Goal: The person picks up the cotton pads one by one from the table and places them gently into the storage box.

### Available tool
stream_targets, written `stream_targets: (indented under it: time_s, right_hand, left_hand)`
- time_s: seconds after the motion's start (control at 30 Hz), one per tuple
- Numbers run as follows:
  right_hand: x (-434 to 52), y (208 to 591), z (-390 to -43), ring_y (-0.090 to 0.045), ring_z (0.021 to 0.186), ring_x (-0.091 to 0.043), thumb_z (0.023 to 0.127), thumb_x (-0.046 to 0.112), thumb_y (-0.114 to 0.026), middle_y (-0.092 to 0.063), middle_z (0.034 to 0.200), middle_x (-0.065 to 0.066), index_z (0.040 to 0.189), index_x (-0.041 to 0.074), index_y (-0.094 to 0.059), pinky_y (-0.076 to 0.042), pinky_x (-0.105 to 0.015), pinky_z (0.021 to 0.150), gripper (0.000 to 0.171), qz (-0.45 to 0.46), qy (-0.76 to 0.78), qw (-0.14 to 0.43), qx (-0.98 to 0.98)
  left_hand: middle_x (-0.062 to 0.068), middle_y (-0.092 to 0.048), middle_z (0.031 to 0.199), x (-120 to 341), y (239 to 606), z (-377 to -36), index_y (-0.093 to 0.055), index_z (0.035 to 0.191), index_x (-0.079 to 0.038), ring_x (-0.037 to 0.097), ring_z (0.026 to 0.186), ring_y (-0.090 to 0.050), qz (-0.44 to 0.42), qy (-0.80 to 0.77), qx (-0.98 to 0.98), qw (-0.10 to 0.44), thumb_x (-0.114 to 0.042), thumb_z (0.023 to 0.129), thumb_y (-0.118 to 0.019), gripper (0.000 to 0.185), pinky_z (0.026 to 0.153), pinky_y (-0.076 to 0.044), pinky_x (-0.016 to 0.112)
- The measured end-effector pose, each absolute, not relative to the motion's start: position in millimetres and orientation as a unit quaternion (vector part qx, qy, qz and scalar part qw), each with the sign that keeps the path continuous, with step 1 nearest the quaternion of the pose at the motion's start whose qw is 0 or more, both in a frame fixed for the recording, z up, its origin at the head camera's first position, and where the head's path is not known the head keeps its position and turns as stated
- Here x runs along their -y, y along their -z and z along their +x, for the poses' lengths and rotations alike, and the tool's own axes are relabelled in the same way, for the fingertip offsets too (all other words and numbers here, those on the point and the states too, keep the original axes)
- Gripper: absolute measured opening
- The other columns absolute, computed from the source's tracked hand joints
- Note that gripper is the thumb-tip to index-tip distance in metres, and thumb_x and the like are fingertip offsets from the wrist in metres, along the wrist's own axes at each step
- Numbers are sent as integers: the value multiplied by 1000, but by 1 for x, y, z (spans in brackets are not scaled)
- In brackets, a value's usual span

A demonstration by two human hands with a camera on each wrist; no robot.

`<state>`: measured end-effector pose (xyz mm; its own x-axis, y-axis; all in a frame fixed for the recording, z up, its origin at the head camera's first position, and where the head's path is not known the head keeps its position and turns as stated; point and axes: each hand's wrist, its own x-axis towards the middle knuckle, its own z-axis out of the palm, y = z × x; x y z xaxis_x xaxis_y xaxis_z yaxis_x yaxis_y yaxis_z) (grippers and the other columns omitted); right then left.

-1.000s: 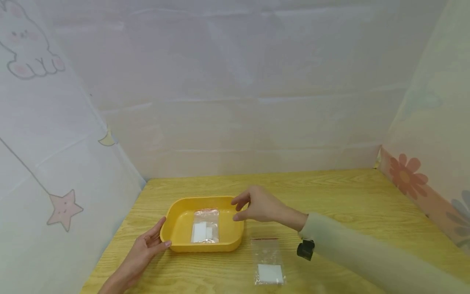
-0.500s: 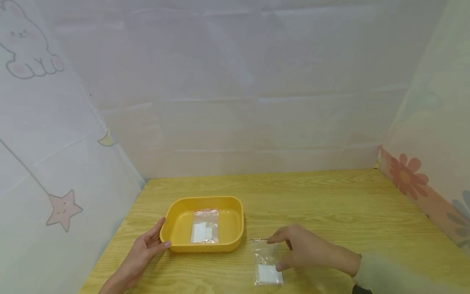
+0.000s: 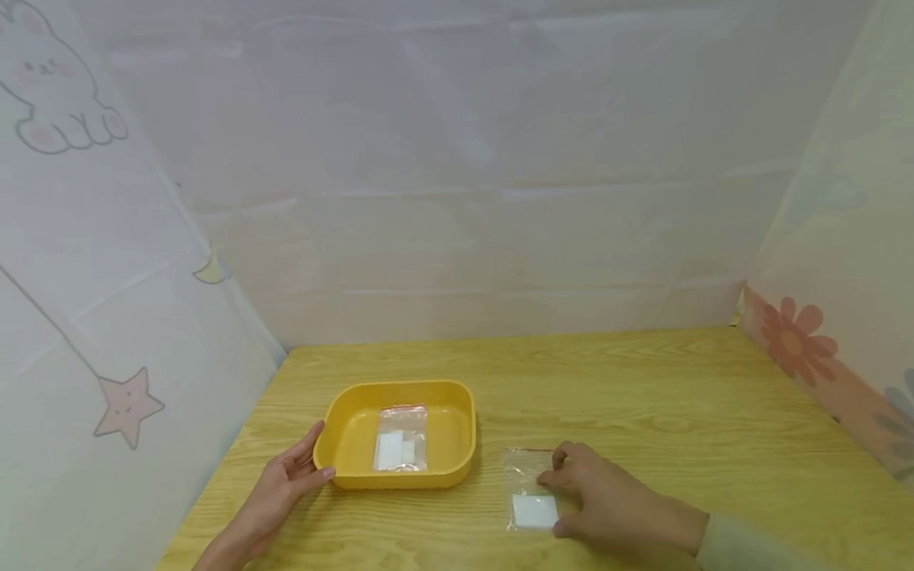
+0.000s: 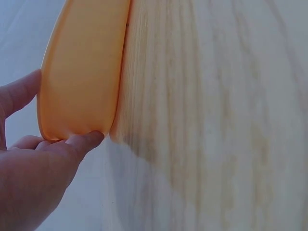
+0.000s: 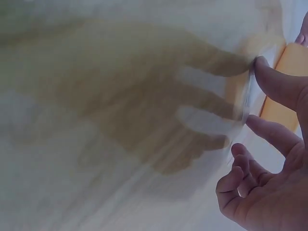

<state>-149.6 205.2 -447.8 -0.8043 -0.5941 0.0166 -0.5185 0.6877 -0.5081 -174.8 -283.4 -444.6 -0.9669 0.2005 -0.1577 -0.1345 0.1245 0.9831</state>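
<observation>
A yellow tray (image 3: 343,456) stands on the left half of the table. My left hand (image 3: 274,492) holds its near-left corner, thumb at the front wall and fingers along the left end. In the left wrist view, the fingers (image 4: 89,140) press against the tray's outer wall (image 4: 82,77). Inside the tray lies a clear zip bag (image 3: 401,420) with white pieces in it. To the tray's right, my right hand (image 3: 607,500) holds a second clear zip bag (image 3: 524,476) by its right edge, with a white rectangular piece (image 3: 535,511) at its lower end.
The wood-grain table (image 3: 643,396) extends behind and to the right of the hands. Pale sheets printed with a rabbit, a star (image 3: 128,406) and a flower (image 3: 796,341) enclose it at the back and both sides.
My right hand has come from the tray's right rim down to the second zip bag, which has shifted slightly right and away from me. The left hand and tray stay put.
</observation>
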Motion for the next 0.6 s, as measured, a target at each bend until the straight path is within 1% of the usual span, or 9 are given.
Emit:
stream_targets:
  time_s: [0.17,0.33,0.47,0.6]
  right_hand:
    - [-222,447,-168,-44,92,-16,85,36,-90,-53,120,-8,135,0,-71,-47,-25,71,65,-302,270,65,-912]
    - [-233,447,-185,-44,96,-19,86,27,-90,-54,120,-12,135,-3,-70,-46,-27,74,61,-305,263,51,-914]
    - [-237,448,-194,-42,93,-21,87,25,-89,-54,116,-13,135,-7,-68,-42,-26,71,61,-311,273,50,-909]
    - [-238,448,-198,-38,90,-21,87,28,-89,-53,113,-11,136,-8,-67,-37,-27,70,65,-306,292,52,-905]
  left_hand:
    - [13,-8,174,284,446,-176,-12,170,-7,29,156,-18,25,-663,-737,127,-9,103,-70,88,107,-45,24]
    - [13,-9,174,285,447,-177,-13,170,-7,28,156,-18,27,-664,-737,126,-9,102,-70,88,107,-45,24]
    - [13,-9,174,285,447,-176,-13,170,-7,29,155,-19,22,-662,-738,127,-9,102,-70,88,108,-46,25]
    - [14,-9,174,285,447,-176,-13,169,-7,29,155,-20,21,-661,-739,128,-8,102,-70,88,108,-45,24]
